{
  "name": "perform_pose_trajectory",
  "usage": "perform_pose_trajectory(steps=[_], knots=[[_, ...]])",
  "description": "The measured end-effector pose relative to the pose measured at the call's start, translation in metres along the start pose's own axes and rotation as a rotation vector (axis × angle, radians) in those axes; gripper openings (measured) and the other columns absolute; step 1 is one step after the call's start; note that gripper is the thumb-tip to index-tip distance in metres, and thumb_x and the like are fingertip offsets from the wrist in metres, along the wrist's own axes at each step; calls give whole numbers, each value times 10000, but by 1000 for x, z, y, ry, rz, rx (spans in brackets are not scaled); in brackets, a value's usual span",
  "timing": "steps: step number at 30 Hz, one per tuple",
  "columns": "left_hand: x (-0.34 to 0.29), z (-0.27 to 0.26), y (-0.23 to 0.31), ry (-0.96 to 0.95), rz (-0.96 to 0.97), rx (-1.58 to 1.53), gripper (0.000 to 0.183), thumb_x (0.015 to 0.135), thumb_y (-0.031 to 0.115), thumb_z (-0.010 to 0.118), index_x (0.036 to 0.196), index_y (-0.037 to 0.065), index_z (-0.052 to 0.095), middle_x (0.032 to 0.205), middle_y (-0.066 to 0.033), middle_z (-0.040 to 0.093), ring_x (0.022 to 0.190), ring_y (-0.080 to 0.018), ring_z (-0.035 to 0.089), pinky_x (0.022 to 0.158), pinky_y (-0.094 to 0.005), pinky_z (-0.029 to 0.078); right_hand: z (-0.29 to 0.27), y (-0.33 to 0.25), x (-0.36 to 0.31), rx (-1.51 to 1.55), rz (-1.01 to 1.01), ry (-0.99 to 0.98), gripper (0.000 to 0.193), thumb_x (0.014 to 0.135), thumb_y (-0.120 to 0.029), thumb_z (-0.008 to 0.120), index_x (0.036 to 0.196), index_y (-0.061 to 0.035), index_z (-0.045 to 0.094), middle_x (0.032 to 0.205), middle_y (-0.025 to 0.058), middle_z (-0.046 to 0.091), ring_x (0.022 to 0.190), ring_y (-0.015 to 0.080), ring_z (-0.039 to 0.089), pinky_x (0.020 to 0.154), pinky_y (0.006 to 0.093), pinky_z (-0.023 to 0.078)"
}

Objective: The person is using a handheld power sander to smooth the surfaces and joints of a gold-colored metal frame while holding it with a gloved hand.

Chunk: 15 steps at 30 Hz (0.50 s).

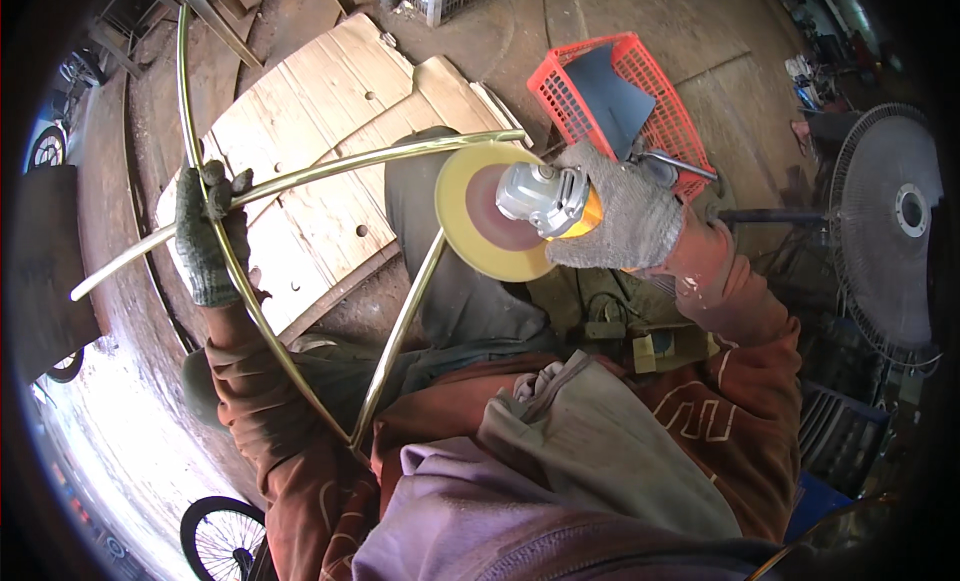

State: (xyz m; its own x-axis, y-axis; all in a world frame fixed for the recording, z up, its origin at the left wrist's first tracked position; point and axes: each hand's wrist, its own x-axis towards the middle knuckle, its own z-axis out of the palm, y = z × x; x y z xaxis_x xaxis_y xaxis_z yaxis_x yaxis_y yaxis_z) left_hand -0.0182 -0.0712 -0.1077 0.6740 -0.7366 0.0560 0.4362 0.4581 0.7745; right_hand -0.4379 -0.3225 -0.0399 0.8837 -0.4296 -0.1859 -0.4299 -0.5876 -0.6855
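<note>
A frame of shiny, brass-coloured bent metal tubes (340,165) lies across my lap and legs. My left hand (205,243), in a dirty grey glove, is closed around it where two tubes cross. In my right hand (632,213), also gloved, is an angle grinder (545,198) with a silver head and an orange-yellow body. Its large round disc (455,213) is yellow with a brownish centre. The disc covers the upper end of the slanting lower tube and sits just below the long upper tube. Whether it touches either one I cannot tell.
Flattened cardboard (320,101) covers the floor ahead. A red plastic crate (655,73) holding a dark blue-grey sheet (610,93) stands beyond my right hand. At the right is a large fan (880,231). A small open box (668,349) lies below my right forearm; a bicycle wheel (222,539) shows lower left.
</note>
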Motion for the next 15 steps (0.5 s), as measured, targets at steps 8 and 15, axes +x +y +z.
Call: perform_pose_trajectory(steps=[8, 15], knots=[[-4, 22, 2, 142, 9, 47, 309, 1080, 220, 566, 1311, 15, 581, 863, -14, 584, 612, -81, 516, 927, -413, 561, -6, 1, -2, -65, 26, -11, 735, 704, -407, 896, 1254, -70, 544, 1067, 163, 687, 1006, 368, 699, 869, 446, 550], [-3, 11, 4, -3, -18, 8, 289, 1095, 211, 524, 1300, 11, 558, 934, -30, 625, 651, -71, 599, 988, -409, 529, -21, -11, 5, -193, 29, -62, 705, 703, -403, 891, 1217, -75, 539, 1038, 180, 686, 986, 396, 694, 852, 464, 548]])
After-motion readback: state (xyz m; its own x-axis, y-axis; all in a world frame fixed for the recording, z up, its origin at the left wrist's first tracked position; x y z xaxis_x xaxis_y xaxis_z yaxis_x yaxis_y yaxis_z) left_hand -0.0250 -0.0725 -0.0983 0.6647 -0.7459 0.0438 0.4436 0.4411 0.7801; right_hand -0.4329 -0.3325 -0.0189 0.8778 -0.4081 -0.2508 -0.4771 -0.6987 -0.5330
